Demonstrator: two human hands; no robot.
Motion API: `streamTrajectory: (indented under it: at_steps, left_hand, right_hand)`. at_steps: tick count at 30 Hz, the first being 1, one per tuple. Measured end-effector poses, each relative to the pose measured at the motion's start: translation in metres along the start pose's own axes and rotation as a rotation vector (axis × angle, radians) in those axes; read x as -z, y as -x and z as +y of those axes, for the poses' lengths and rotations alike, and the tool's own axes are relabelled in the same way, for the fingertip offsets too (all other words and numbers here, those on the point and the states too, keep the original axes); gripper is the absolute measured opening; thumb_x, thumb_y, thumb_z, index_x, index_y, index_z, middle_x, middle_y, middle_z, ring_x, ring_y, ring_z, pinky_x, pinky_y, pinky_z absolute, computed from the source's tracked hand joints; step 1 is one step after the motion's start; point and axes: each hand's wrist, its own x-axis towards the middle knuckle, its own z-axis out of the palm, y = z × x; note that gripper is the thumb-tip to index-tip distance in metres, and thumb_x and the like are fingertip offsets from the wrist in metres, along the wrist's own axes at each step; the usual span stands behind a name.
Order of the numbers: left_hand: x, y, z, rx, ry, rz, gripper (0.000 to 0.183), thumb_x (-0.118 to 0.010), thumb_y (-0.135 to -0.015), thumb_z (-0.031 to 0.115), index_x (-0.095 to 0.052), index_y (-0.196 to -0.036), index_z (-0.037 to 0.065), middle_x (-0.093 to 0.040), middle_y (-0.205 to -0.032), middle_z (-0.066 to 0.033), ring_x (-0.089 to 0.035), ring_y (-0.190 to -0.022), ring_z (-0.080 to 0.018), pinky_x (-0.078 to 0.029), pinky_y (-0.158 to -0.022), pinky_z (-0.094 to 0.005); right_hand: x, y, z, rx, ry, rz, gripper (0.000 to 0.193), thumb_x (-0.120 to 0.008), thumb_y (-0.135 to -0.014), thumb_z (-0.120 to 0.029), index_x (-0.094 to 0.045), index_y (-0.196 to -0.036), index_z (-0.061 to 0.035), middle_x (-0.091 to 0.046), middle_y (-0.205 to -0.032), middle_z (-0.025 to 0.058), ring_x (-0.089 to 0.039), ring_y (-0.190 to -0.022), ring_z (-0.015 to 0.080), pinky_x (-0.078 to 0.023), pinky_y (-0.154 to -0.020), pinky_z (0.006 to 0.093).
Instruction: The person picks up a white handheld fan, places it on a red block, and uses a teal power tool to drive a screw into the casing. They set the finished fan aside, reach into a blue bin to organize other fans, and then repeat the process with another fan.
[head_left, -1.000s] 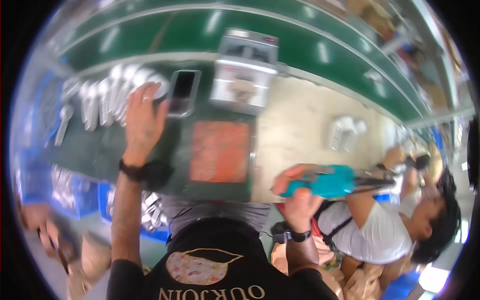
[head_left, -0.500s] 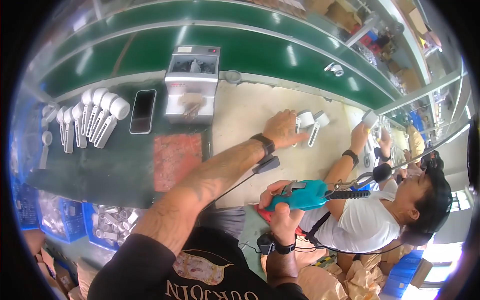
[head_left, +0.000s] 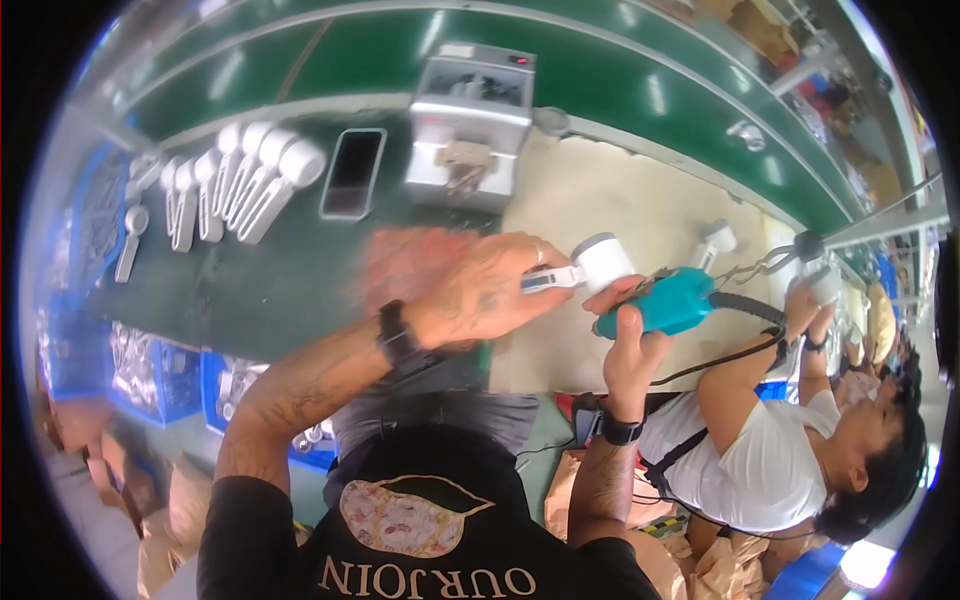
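Observation:
My left hand (head_left: 490,285) is closed around the slotted handle of a white handheld piece shaped like a shower head (head_left: 603,262), its round grey-edged end pointing right. A teal electric screwdriver (head_left: 672,302) is in my right hand (head_left: 636,350), fingers wrapped round its body close beside the white piece. The screwdriver's tip is hidden, so I cannot tell whether it touches the piece. A similar white piece (head_left: 716,240) lies on the cream mat (head_left: 570,190) farther right.
Several more white pieces (head_left: 265,180) lie in a row at left, beside a phone (head_left: 353,175). A grey screw-feeder box (head_left: 468,125) stands at the back. A co-worker (head_left: 770,450) sits at right. A black coiled cable (head_left: 755,310) trails from the screwdriver.
My left hand has lifted a white piece off the cream mat and brought it left. My right hand has raised the screwdriver beside it. The whole view has shifted.

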Motion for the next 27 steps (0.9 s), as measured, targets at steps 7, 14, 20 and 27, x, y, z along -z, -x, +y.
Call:
streamTrajectory:
  at_steps: [7,14,20,27]
  left_hand:
    - [0.059,0.065,-0.044,-0.222,-0.373,0.205,0.025,-0.073,-0.089,0.024,-0.073,-0.109,0.009,-0.071,-0.106,-0.0119,-0.065,-0.102,-0.0329,-0.048,-0.096,-0.0437]
    - [0.069,0.074,-0.063,-0.383,-0.499,0.153,0.033,-0.071,-0.090,0.034,-0.071,-0.114,0.010,-0.064,-0.111,-0.0074,-0.058,-0.108,-0.0301,-0.047,-0.097,-0.0420]
    - [0.073,0.077,-0.069,-0.274,-0.544,0.174,0.045,-0.071,-0.088,0.041,-0.066,-0.121,0.011,-0.061,-0.110,-0.0070,-0.057,-0.101,-0.0276,-0.047,-0.092,-0.0404]
    - [0.073,0.074,-0.069,-0.350,-0.513,0.173,0.046,-0.069,-0.089,0.037,-0.062,-0.123,0.007,-0.060,-0.106,-0.0067,-0.054,-0.097,-0.0264,-0.045,-0.087,-0.0397]
  right_hand:
    - [-0.057,-0.013,-0.039,0.014,-0.217,-0.085,0.058,-0.061,-0.099,-0.053,-0.054,-0.118,0.0018,-0.055,-0.075,0.0058,-0.053,-0.068,0.0174,-0.044,-0.062,0.0324]
    - [-0.141,-0.070,-0.053,0.102,-0.371,-0.105,0.044,-0.050,-0.106,-0.042,-0.057,-0.111,0.0005,-0.055,-0.073,0.0059,-0.054,-0.066,0.0169,-0.045,-0.061,0.0318]
    - [-0.189,-0.112,-0.030,0.237,-0.085,-0.149,0.032,-0.051,-0.107,-0.031,-0.060,-0.105,0.0003,-0.060,-0.072,0.0052,-0.060,-0.065,0.0144,-0.045,-0.059,0.0276]
    - [-0.193,-0.111,-0.011,0.228,-0.139,-0.140,0.031,-0.054,-0.106,-0.028,-0.059,-0.103,0.0016,-0.059,-0.073,0.0054,-0.058,-0.064,0.0144,-0.046,-0.059,0.0297]
